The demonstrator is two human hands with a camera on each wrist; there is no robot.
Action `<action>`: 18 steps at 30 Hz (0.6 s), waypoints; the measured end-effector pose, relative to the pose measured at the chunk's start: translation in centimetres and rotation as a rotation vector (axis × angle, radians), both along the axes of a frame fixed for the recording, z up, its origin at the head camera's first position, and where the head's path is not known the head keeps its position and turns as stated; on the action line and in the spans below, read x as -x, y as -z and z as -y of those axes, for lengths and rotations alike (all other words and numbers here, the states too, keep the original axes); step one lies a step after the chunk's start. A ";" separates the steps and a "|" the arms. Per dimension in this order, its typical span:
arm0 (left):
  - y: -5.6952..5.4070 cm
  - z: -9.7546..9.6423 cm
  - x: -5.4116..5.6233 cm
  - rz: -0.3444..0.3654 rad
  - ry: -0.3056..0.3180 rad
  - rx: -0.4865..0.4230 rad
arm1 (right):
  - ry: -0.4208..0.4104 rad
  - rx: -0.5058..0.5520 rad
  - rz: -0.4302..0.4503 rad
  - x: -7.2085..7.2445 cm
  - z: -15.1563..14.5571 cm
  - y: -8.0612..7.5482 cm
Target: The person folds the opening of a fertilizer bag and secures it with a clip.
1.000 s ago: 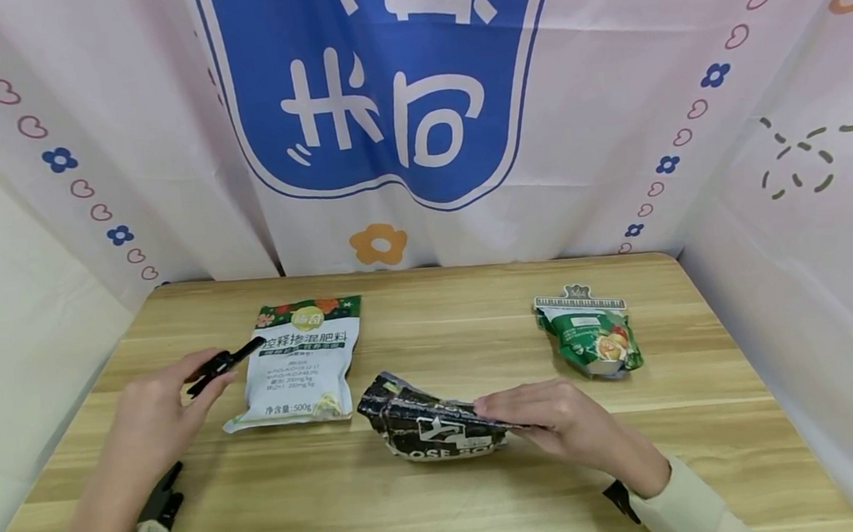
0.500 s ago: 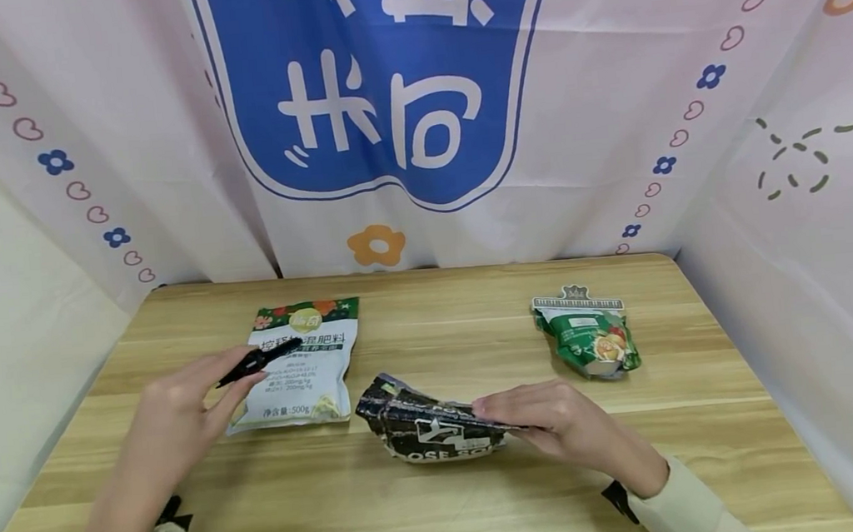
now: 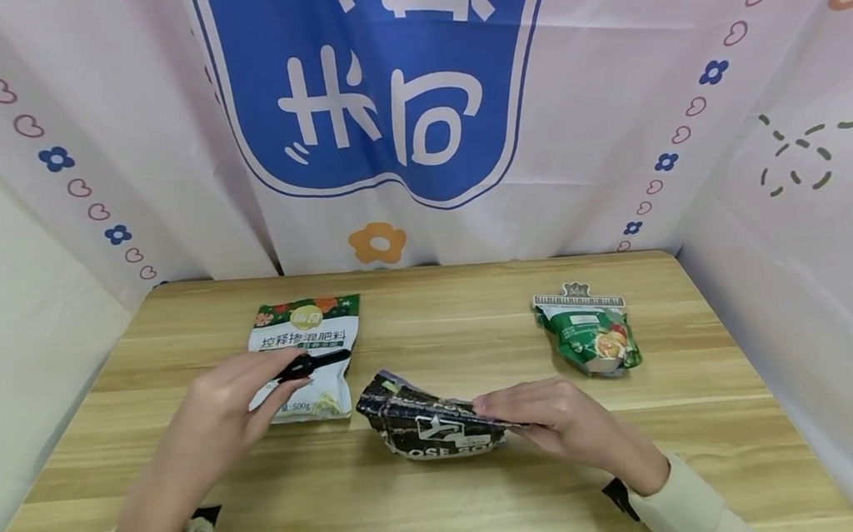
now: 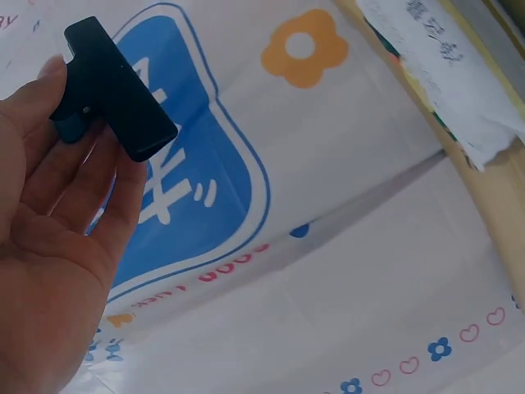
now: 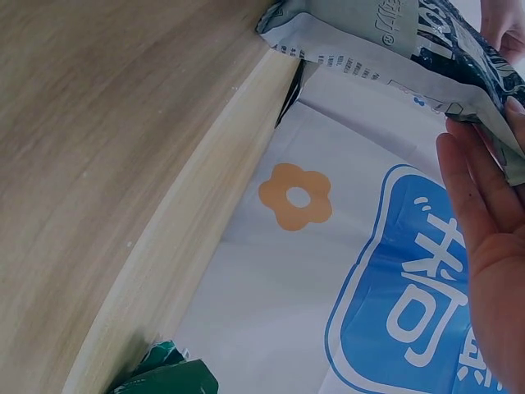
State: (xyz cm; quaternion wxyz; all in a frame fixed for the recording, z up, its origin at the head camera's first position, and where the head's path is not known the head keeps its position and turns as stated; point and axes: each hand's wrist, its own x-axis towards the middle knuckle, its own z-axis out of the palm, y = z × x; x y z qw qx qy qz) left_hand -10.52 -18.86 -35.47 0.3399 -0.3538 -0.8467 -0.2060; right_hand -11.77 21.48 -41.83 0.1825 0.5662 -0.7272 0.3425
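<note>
My left hand (image 3: 215,408) pinches a black bag clip (image 3: 324,359) between thumb and fingers, over the lower part of a white and green fertilizer bag (image 3: 334,382). In the left wrist view the wide bar of the clip (image 4: 123,90) points away from the palm. My right hand (image 3: 570,422) grips the folded top edge of a black soil bag (image 3: 440,440) at its right end. That bag stands on the table, its left top corner sticking up. A gap separates clip and black bag. In the right wrist view the bag's pale underside (image 5: 344,45) shows.
A green bag (image 3: 583,341) lies at the right, its top held by a grey ruler-patterned clip (image 3: 579,299). Behind the wooden table (image 3: 445,306) hangs a white cloth (image 3: 580,120) with a blue print.
My left hand has moved to the right with the black clip, across the fertilizer bag and closer to the black bag. My right hand and the black bag have stayed in place.
</note>
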 end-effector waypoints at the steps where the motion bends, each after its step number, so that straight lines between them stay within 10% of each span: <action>1: -0.1 -0.2 -0.1 0.008 0.005 -0.005 | 0.001 -0.001 0.000 0.0 0.0 0.0; 18: -1.6 -4.1 -1.7 0.005 0.079 0.103 | 0.014 -0.011 -0.011 0.1 0.0 -0.1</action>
